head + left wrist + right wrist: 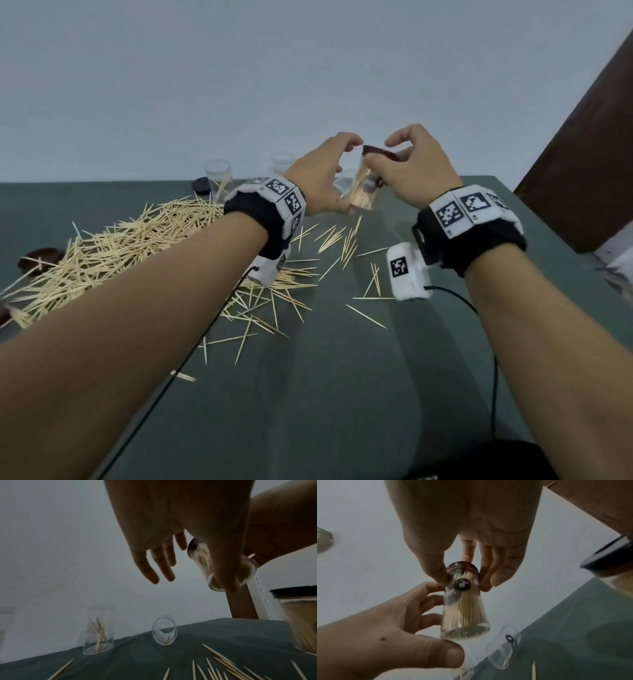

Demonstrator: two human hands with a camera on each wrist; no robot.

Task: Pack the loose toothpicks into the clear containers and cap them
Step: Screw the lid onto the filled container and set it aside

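Only a round black sticker (462, 585) on the hand-held toothpick container (464, 609), unreadable

A dull green table (342, 394) lay below the grip and spread out toward the viewer, its far edge just behind and beneath the grip. A plain pale grey wall (239, 85) stood behind and above the grip, filling the background. To the right of the grip, well apart from it, a dark brown wooden panel (589, 154) leaned up across the corner, with a white strip (259, 601) running along its edge. Far below the grip, at the near edge, sat a patch of black fabric (479, 459), too cropped to identify.
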